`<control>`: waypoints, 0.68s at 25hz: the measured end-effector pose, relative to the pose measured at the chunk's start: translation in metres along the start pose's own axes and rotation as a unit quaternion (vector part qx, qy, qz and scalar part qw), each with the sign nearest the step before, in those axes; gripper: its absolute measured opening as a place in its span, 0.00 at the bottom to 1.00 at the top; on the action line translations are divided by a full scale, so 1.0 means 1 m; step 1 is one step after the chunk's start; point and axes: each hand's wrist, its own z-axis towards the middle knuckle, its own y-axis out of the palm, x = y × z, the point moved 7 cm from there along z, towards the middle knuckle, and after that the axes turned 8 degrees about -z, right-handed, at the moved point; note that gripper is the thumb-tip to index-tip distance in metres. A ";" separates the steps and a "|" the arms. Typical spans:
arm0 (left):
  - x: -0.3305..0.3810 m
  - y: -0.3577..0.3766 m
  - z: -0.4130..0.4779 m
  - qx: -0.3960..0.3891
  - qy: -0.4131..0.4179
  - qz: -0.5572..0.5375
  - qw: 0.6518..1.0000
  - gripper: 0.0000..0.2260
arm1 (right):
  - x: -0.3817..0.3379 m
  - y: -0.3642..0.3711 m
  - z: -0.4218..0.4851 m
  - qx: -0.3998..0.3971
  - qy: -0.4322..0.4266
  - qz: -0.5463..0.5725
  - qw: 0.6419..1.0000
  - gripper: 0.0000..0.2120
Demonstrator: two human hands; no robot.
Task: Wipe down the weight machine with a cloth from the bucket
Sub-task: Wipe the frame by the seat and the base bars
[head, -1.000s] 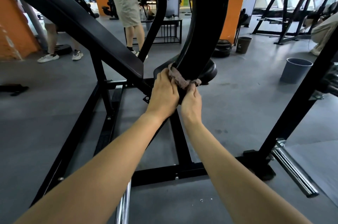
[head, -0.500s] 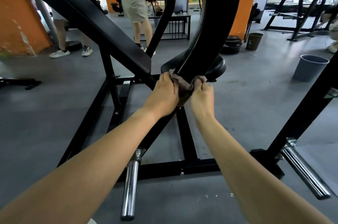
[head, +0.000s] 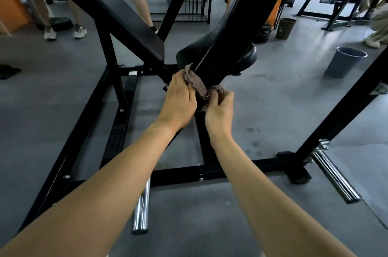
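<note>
both hands grip brown cloth (head: 197, 84), wrapped round lower end of curved black arm (head: 235, 32) of weight machine. left hand (head: 179, 102) curled on cloth's left side, right hand (head: 220, 109) pinching right end. grey bucket (head: 344, 61) on floor, well apart, far right.

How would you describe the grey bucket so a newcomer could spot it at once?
Start at the black weight machine in the middle. To its right, on open grey floor, stands the grey bucket. Unlike the dark brown bin farther back, it is pale blue-grey, wider and nearer.
</note>
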 end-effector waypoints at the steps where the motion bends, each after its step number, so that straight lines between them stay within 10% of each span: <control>1: -0.011 -0.003 -0.006 0.001 -0.009 0.005 1.000 0.17 | 0.008 0.005 -0.003 -0.008 0.012 -0.012 1.000 0.06; 17: -0.086 -0.022 -0.055 -0.022 -0.072 -0.017 0.997 0.18 | 0.070 0.059 -0.032 -0.095 0.026 0.007 0.995 0.16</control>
